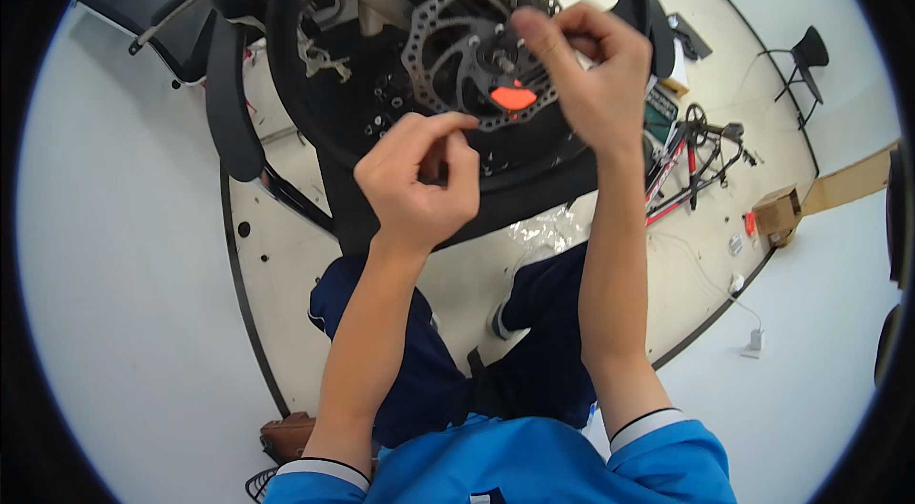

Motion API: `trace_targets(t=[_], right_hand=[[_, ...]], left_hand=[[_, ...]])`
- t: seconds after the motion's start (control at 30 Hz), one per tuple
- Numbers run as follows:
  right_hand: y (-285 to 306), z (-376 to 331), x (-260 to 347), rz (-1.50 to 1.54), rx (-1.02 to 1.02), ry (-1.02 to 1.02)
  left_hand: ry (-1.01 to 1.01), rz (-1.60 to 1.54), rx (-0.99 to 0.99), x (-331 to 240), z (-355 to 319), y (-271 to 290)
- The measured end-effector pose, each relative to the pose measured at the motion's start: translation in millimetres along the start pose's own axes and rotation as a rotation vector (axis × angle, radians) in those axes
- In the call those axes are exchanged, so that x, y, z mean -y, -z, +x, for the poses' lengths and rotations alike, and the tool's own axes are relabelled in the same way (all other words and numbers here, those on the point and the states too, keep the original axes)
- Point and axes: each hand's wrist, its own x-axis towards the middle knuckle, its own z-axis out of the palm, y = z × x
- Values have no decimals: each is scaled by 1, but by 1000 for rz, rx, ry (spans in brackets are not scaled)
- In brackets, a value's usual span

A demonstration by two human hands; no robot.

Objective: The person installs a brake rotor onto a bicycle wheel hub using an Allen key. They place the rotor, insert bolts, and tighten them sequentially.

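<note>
A bicycle wheel with a black rim (278, 37) lies on a black chair seat, and its perforated metal brake disc (419, 56) faces up. My right hand (610, 75) is over the far right of the disc, thumb and fingers bent together above the hub axle (502, 58). At the near edge of the disc is my left hand (419, 175), fingers curled, the index tip against or just over the rim of the disc. Whatever either hand pinches is hidden or too small to name. An orange-red piece (515, 98) shows on the disc near the hub.
Small loose metal parts (386, 109) lie on the seat left of the disc. The chair's armrest (232, 113) stands at left. A bicycle frame (691, 156) is on the floor at right, near a cardboard box (777, 211). Clear plastic wrap (548, 230) lies below the seat.
</note>
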Motion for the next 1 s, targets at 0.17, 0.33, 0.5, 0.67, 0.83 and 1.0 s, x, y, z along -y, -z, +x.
trace_targets(t=[0.17, 0.33, 0.5, 0.67, 0.83, 1.0], right_hand=[[30, -7, -28, 159, -202, -113], [48, -14, -51, 171, -299, -247], [52, -13, -50, 161, -345, -268], [55, -15, -54, 107, -240, -334], [53, -15, -57, 157, -256, -286], [50, -15, -50, 107, -214, -286]], left_hand=[[122, 247, 540, 31, -32, -24], [89, 406, 701, 60, -42, -59], [122, 484, 808, 69, -46, -71], [108, 468, 771, 70, -47, -65], [100, 143, 600, 18, -38, -40], [77, 211, 118, -13, 6, -2]])
